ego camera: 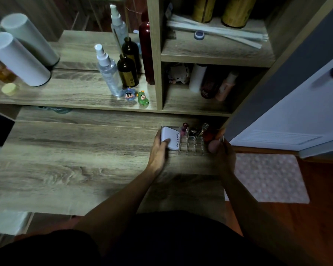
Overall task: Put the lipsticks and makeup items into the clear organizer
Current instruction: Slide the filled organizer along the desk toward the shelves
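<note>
The clear organizer (193,148) stands on the wooden desk near its right edge. Several lipsticks (185,128) and small makeup items stand upright in its back slots. A white box marked "4U2skin" (170,138) rests at the organizer's left side, and my left hand (158,152) is closed around it, fingers on its front face. My right hand (224,155) is at the organizer's right end, holding a pink makeup sponge (213,146) against it. An orange-red item (209,135) sits just behind the sponge.
On the raised shelf behind stand spray bottles (109,73), dark bottles (127,72), a tall red bottle (147,52), two small figurines (136,96) and white cylinders (17,58). Cubbies at right hold more bottles (211,83). A rug (267,177) lies on the floor beyond the desk's right edge.
</note>
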